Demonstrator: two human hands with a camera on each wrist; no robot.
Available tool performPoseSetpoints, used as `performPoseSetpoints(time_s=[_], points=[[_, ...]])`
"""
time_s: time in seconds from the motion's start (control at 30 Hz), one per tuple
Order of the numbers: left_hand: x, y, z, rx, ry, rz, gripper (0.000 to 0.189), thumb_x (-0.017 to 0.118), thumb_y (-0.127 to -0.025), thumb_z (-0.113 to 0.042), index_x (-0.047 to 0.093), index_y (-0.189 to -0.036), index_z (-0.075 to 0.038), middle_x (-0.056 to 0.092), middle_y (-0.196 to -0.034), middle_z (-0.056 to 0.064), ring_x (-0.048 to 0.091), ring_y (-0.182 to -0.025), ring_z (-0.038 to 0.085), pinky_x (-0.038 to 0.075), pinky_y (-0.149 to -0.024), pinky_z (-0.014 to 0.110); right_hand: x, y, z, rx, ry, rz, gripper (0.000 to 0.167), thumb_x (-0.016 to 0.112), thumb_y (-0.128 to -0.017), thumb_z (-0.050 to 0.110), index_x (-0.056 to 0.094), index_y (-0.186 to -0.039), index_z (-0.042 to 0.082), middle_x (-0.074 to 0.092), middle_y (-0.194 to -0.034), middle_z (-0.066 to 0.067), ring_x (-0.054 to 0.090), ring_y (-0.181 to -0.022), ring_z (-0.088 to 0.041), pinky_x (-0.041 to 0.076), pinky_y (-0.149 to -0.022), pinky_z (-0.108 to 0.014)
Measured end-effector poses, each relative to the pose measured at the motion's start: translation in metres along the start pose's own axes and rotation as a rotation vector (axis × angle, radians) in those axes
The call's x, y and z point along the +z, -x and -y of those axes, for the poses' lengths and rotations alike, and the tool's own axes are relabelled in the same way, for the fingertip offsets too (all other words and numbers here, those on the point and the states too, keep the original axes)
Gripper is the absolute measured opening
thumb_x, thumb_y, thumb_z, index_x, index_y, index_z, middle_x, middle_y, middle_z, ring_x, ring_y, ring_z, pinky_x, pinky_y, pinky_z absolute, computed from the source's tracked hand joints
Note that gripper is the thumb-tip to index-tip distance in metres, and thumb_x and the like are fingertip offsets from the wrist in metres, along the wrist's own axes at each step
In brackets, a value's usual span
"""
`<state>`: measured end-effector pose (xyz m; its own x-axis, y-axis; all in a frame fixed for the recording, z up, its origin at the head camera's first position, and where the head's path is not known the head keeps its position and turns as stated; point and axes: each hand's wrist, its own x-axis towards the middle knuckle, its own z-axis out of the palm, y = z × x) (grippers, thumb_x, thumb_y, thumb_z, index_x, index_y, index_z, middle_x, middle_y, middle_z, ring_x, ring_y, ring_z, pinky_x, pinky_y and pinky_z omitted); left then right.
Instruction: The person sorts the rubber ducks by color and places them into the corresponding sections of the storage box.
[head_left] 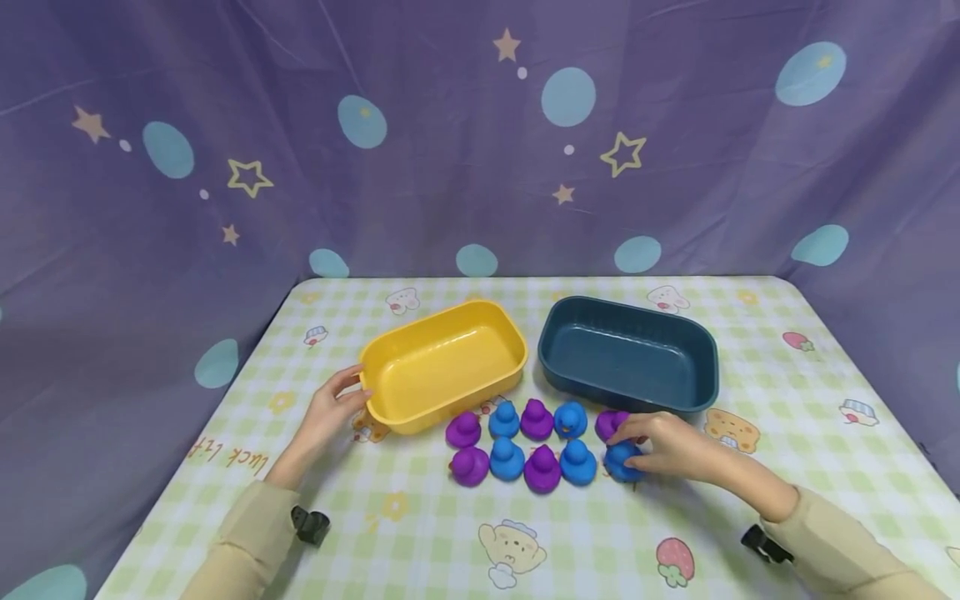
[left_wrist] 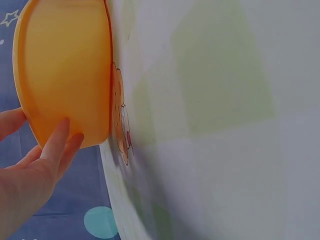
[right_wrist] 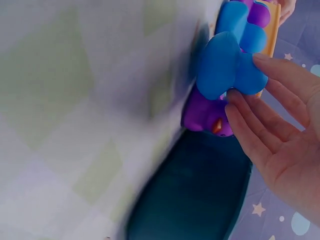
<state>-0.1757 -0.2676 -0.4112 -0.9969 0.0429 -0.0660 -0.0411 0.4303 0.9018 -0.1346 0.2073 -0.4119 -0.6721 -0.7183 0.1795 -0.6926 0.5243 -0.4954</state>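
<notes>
My right hand (head_left: 667, 446) pinches a blue rubber duck (right_wrist: 217, 65) at the right end of the front row, the thumb on its head and fingertips on its other side. Just behind it sits a purple duck (right_wrist: 200, 112) with an orange bill, partly covered by the fingers in the head view. To the left stand two rows of blue and purple ducks (head_left: 542, 469). At the left end of the yellow bin (head_left: 442, 367), my left hand (head_left: 335, 408) touches the rim and outer wall from outside with spread, fairly straight fingers.
A dark teal bin (head_left: 630, 358) stands right of the yellow one, behind the right-hand ducks. Both bins rest on a green checked tablecloth (head_left: 420, 542) with printed cartoons. A purple curtain (head_left: 450, 167) hangs behind the table.
</notes>
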Motion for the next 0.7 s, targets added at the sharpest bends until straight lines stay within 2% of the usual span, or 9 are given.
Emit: performPoseSetpoints(time_s=[0.2,0.43,0.57,0.7], points=[[0.001,-0.001,0.001,-0.004,0.012,-0.014,0.055,0.055,-0.088,-0.017,0.031,-0.135,-0.002,0.037,-0.131,0.023,0.044,-0.114,0.035,0.042,-0.077,0.013,-0.006,-0.004,0.003,0.029,0.008,0.013,0.025,0.071,-0.071,0.009,0.067,-0.095,0.007,0.063,-0.092,0.002,0.059,-0.085,-0.011,0.050,-0.070,-0.026],[0.002,0.000,-0.001,-0.004,0.022,-0.017,0.054,0.054,-0.088,-0.015,0.031,-0.135,-0.002,0.037,-0.131,0.023,0.044,-0.115,0.035,0.042,-0.076,0.012,-0.011,-0.013,0.004,-0.013,-0.027,-0.020,0.024,0.071,-0.071,0.006,0.067,-0.095,0.003,0.064,-0.094,-0.003,0.060,-0.080,-0.009,0.052,-0.066,-0.026],[0.002,0.000,-0.001,-0.009,0.021,-0.020,0.055,0.054,-0.088,-0.016,0.030,-0.135,-0.002,0.037,-0.131,0.023,0.044,-0.115,0.035,0.042,-0.076,0.013,-0.016,-0.019,0.009,-0.012,-0.027,-0.029,0.024,0.070,-0.072,0.007,0.066,-0.095,0.004,0.064,-0.094,-0.002,0.057,-0.077,-0.006,0.051,-0.064,-0.026],[0.002,0.000,-0.002,-0.019,0.008,-0.023,0.055,0.054,-0.088,-0.017,0.029,-0.136,-0.003,0.036,-0.131,0.023,0.044,-0.115,0.035,0.042,-0.077,0.013,-0.020,-0.026,0.012,-0.031,-0.023,-0.046,0.024,0.071,-0.072,0.009,0.067,-0.096,0.006,0.064,-0.095,0.000,0.059,-0.085,-0.010,0.051,-0.069,-0.026]])
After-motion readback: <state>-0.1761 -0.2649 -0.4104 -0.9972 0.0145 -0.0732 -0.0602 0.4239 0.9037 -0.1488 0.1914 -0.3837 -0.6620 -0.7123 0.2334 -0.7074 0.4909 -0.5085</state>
